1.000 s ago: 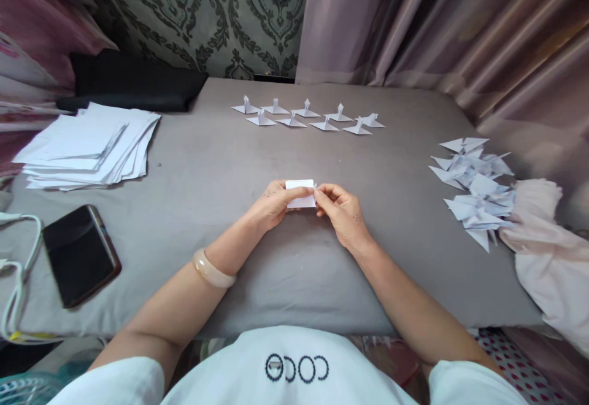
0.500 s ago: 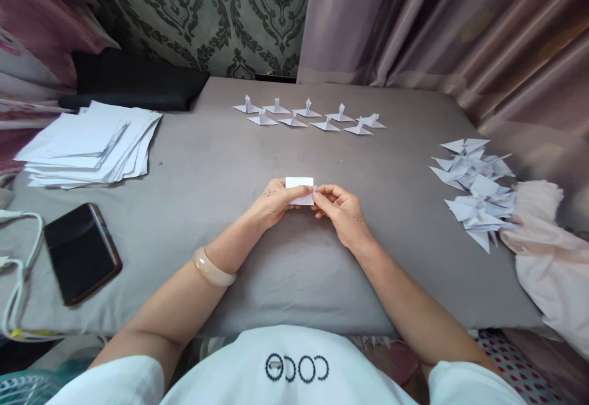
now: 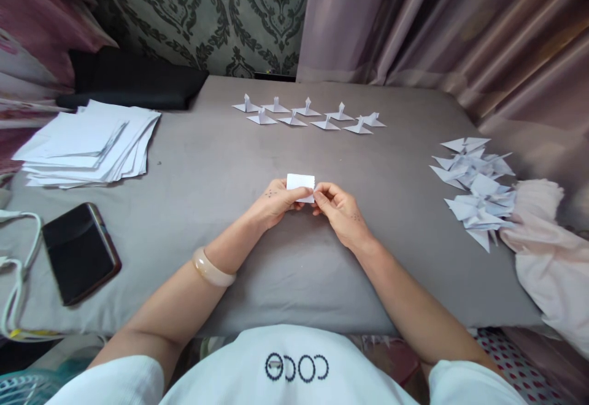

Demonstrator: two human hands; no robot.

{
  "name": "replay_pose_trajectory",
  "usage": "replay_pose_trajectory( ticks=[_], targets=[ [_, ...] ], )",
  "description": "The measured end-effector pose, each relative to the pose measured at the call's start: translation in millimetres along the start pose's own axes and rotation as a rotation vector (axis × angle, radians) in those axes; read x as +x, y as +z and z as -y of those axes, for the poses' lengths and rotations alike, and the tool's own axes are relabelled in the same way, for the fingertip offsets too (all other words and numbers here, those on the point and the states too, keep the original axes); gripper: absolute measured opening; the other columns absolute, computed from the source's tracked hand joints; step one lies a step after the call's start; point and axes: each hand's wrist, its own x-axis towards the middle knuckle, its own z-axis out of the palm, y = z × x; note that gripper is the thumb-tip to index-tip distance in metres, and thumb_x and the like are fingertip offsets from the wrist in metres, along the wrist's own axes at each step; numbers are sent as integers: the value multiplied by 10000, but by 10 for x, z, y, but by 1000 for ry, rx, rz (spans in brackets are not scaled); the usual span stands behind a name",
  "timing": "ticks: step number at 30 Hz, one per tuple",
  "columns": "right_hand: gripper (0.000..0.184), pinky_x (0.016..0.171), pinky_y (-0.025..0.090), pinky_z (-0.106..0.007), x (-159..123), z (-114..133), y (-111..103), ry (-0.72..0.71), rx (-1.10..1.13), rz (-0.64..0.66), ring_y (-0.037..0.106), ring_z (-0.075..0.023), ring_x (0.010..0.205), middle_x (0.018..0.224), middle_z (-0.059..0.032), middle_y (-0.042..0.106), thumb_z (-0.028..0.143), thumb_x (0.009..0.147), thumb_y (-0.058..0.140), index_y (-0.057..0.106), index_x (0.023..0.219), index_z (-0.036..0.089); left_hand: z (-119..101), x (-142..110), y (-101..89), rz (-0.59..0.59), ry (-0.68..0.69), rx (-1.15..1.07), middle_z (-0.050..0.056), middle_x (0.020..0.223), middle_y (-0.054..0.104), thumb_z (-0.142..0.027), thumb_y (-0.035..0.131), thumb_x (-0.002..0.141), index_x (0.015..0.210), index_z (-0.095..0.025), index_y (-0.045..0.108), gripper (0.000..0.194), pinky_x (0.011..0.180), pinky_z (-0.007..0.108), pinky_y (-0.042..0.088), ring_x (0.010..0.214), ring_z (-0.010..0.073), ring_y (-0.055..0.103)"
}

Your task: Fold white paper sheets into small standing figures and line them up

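A small folded piece of white paper is held up just above the grey cloth-covered table, between both hands. My left hand grips it from the left, the thumb lying across its front and the fingers behind. At the paper's right edge, my right hand pinches with thumb and forefinger. Part of the paper's lower half is covered by the left thumb. Beyond the hands, several folded white paper birds stand in two rows.
On the left lie a stack of white paper sheets, a black phone and a white cable. A black folded cloth rests behind the stack. At right are a heap of folded paper birds and a pale pink cloth.
The paper has risen slightly and tilted a little in my hands. Both hands keep their hold with only tiny finger movement.
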Motion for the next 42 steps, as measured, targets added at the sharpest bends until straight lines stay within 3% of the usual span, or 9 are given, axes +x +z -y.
replay_pose_trajectory(
  ticks=[6,15,21,31,38,42],
  targets=[
    [329,600,508,-264,-10,32,-7,94,40,-25,609,-126,683,735,6,630,440,655,772,626,823,198,-15,5,-5,-37,6,5,-3,625,583,-228,754,597,668,-130,607,190,530,228,374,542,83,511],
    [289,647,517,-276,2,-22,-7,-23,-9,33,591,-118,706,741,22,596,460,734,716,589,814,213,-14,-1,6,-27,-13,-16,-5,601,581,-215,750,610,678,-123,595,192,519,221,373,507,72,496],
    [298,650,513,-267,6,-43,-20,-34,-32,28,584,-126,742,762,15,578,485,766,688,574,831,217,-50,-28,-22,80,-38,-25,36,666,637,-217,726,653,749,-90,636,183,543,214,402,530,73,528],
    [266,714,519,-281,6,-38,-41,-56,-27,137,625,-142,833,804,7,624,470,796,663,559,839,229,-5,3,-26,37,-36,-36,14,622,605,-135,695,637,705,-93,612,115,528,198,397,508,60,513],
    [250,691,527,-289,5,10,-51,64,50,65,627,-139,779,812,-1,640,346,697,736,606,856,203,-32,-5,-15,0,-43,-30,13,600,600,-121,696,643,685,-92,596,112,516,199,397,493,61,507],
    [260,664,522,-286,-10,38,-35,90,2,21,617,-126,706,766,0,646,371,672,752,619,805,192,-34,-7,-7,-30,-38,-4,4,581,587,-104,678,652,676,-101,581,100,506,198,388,478,60,500]
  ],
)
